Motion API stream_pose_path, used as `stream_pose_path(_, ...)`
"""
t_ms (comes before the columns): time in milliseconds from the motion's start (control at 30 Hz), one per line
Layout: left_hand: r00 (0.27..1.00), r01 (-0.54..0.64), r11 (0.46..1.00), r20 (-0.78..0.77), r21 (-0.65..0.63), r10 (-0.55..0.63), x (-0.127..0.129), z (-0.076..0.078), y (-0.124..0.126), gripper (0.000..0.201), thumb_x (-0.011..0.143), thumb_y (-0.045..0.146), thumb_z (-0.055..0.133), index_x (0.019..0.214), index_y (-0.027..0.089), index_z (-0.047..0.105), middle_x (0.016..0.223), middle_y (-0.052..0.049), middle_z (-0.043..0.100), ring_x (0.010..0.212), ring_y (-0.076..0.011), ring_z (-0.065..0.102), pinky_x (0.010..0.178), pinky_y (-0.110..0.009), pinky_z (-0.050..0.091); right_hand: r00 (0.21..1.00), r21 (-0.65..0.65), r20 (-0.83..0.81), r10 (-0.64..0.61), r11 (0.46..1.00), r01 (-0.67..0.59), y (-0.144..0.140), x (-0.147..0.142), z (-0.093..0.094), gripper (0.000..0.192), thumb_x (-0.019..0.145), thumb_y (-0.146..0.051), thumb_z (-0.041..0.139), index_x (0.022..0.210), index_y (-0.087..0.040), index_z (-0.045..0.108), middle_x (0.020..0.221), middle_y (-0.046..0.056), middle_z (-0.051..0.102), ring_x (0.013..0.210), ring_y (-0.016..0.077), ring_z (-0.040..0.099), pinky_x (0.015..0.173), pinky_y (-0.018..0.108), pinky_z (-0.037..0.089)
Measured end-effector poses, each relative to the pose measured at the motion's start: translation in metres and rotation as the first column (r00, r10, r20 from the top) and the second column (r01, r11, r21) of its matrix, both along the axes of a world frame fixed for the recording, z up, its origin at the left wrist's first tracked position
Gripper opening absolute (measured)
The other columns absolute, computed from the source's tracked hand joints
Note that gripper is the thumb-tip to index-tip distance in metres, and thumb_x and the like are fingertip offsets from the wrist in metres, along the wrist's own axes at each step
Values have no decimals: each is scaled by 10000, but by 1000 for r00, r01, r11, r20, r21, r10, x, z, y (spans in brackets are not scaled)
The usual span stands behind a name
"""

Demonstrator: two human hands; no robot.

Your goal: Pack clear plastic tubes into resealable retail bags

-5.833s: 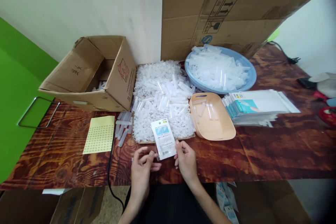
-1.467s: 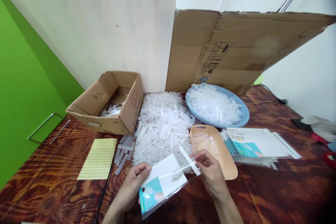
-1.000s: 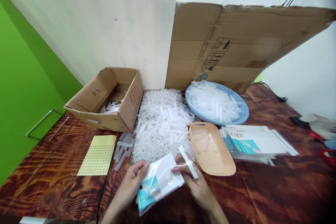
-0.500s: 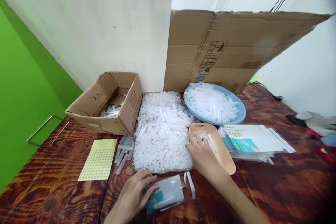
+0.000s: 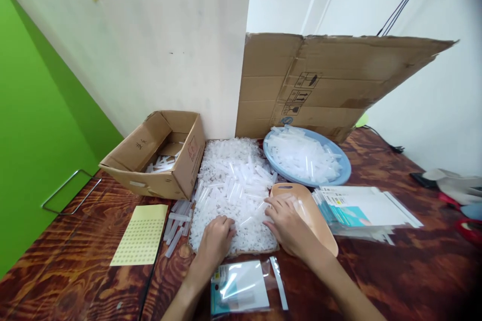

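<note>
our left hand (image 5: 216,238) rests palm down on the near edge of the pile of small clear plastic pieces (image 5: 233,185), its fingers curled into them; we cannot tell whether it has pinched any piece. our right hand (image 5: 288,220) lies beside it on the pile's near right corner, fingers spread and loosely bent over the pieces, its outer side against the peach tray (image 5: 318,220); no piece shows gripped there either. the clear plastic bag (image 5: 241,291) with its printed card lies flat on the wooden table (image 5: 376,271) just in front of both hands, free of them, its sealing flap turned out to the right. the pile sits between an open cardboard box (image 5: 158,153) on the left and the peach tray on the right. behind the tray a blue basin (image 5: 344,168) holds longer clear pieces. a stack of bagged cards (image 5: 367,208) lies right of the tray, and a yellow sticker sheet (image 5: 141,235) lies left of the pile.
</note>
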State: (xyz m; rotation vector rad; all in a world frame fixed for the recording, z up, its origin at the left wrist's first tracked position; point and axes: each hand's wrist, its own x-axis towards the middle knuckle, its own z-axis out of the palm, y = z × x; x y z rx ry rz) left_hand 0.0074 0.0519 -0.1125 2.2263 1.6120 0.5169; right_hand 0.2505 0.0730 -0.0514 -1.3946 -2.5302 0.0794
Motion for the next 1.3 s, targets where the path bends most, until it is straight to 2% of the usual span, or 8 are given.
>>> stream_pose_path(133, 998, -32, 999, 45, 16, 31, -1, -1, 1, 158, 943, 149, 575, 915, 160, 730, 876, -101, 709, 869, -280, 661, 820, -398, 500, 932, -244, -341, -127, 969, 42, -16, -10, -11, 140, 968, -167, 534, 1082, -158, 613, 927, 92, 675, 817, 232, 649, 740, 346, 534)
stream_pose_path(267, 972, -50, 998, 231, 36, 40, -6, 10, -1, 214, 987, 209, 536, 1055, 188, 738, 984, -90, 720, 950, -238, 658, 870, -347, 500, 856, -345, -495, -149, 938, -36, -31, -29, -20, 422, 986, -161, 468, 1406, -188, 500, 1099, 106, 674, 993, 241, 656, 893, 371, 522)
stream_pose_path(333, 868, -88, 995, 486, -42, 97, -7, 17, -4, 221, 986, 266, 556, 1094, 199, 737, 1028, -83, 726, 970, -220, 665, 867, -317, 508, 824, -372, -550, -139, 923, -93, -36, -39, -22, 410, 1005, -171, 435, 1399, -227, 532, 1127, 95, 665, 1060, 240, 635, 940, 374, 502)
stream_pose_path(400, 688, -98, 975, 694, -200, 212, -8, 22, -7, 209, 944, 325, 627, 1043, 188, 751, 1001, -79, 746, 937, -222, 685, 832, -304, 525, 772, -399, -617, -155, 907, -137, -40, -48, -23, 381, 1023, -194, 416, 1370, -246, 565, 1105, 81, 665, 1046, 227, 634, 936, 356, 502)
stream_pose_path(533, 513, -71, 911, 769, -405, 382, -10, 29, -13, 219, 842, 360, 743, 921, 158, 774, 873, -75, 773, 840, -226, 702, 770, -290, 535, 632, -404, -745, -213, 898, -173, -45, -59, -26, 341, 1037, -261, 439, 1348, -242, 577, 1145, 77, 664, 1075, 218, 630, 945, 328, 491)
stream_pose_path(700, 514, -78, 917, 773, -391, 373, -11, 36, -16, 169, 807, 330, 768, 832, 166, 798, 842, -74, 769, 843, -227, 686, 777, -287, 516, 568, -398, -794, -216, 891, -217, -48, -57, -26, 263, 1016, -289, 505, 1222, -228, 657, 1064, 58, 689, 1013, 212, 650, 894, 298, 488)
stream_pose_path(1133, 494, 60, 955, 840, -291, 225, 2, 37, -11, 147, 730, 296, 849, 694, 173, 777, 751, -52, 720, 754, -200, 662, 722, -282, 500, 601, -347, -768, -222, 933, -99, -62, -52, -14, 127, 983, -270, 500, 960, -185, 592, 866, 51, 647, 819, 216, 655, 753, 297, 502)
stream_pose_path(1300, 645, 209, 944, 761, -256, 63, 18, 49, 10, 115, 823, 275, 777, 773, 172, 778, 793, -50, 741, 777, -198, 686, 729, -267, 513, 599, -355, -753, -272, 935, -21, -59, -31, -13, 170, 992, -300, 501, 1014, -181, 620, 900, 65, 673, 841, 222, 660, 748, 297, 512)
